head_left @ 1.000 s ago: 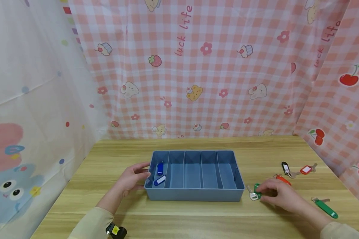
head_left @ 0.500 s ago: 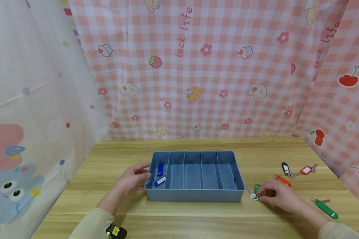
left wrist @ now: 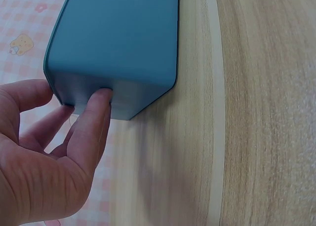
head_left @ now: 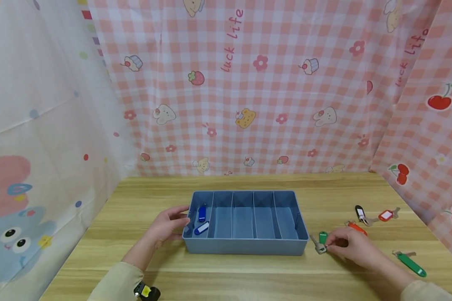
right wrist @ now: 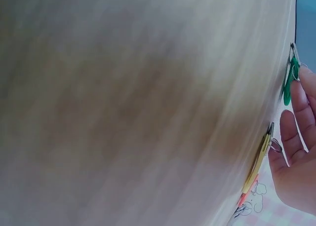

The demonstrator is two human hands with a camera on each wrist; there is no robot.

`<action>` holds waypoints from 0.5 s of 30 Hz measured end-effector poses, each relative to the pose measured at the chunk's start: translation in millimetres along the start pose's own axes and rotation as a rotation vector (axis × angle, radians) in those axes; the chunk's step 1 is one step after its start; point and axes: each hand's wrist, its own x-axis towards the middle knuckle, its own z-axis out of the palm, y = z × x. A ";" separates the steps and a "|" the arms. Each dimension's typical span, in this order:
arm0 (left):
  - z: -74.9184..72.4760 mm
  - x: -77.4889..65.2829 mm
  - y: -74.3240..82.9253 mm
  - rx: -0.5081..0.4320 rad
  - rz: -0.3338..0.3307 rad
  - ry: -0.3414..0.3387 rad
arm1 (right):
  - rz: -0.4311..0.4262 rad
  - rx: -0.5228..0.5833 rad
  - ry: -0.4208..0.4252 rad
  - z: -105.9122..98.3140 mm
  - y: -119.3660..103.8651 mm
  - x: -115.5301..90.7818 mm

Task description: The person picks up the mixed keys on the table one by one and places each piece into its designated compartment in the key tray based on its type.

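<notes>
My left hand (head_left: 168, 225) rests its fingers against the left end of a blue-grey divided box (head_left: 245, 246); in the left wrist view the fingertips touch the end wall (left wrist: 94, 95). Two blue key tags, one (head_left: 201, 213) behind the other (head_left: 201, 228), lie in the leftmost compartment. Just right of the box, my right hand (head_left: 352, 246) pinches the ring of a green key tag (head_left: 322, 238) between thumb and forefinger. Its silver key (head_left: 318, 246) points toward the box. Below the fingers in the right wrist view is a yellow tag (right wrist: 256, 164) with a ring.
To the right on the wooden table (head_left: 248, 276) lie a black key tag (head_left: 360, 212), a red one (head_left: 386, 215), an orange-red one (head_left: 357, 228) and a longer green one (head_left: 410, 264). A black wrist device (head_left: 147, 291) is on the left sleeve. Patterned cloth (head_left: 248, 92) hangs behind.
My right fingers have shifted from over the green tag to its ring, leaving more of the tag showing. The key has turned slightly. My left hand and the box stay put.
</notes>
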 end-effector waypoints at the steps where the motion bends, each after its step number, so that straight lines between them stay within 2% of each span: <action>1: 0.1 0.0 0.0 -0.003 -0.002 0.005 | 0.018 0.002 0.000 -0.7 -0.7 0.0; 4: 0.0 0.1 -0.3 -0.001 -0.003 0.004 | 0.077 0.008 -0.003 -3.0 -1.9 0.2; 6: 0.1 0.1 -0.3 -0.007 -0.003 0.004 | 0.087 0.009 0.006 -3.7 -1.9 0.2; 15: -0.1 -1.1 0.3 -0.024 -0.002 -0.001 | 0.007 0.038 0.042 -2.5 2.6 2.5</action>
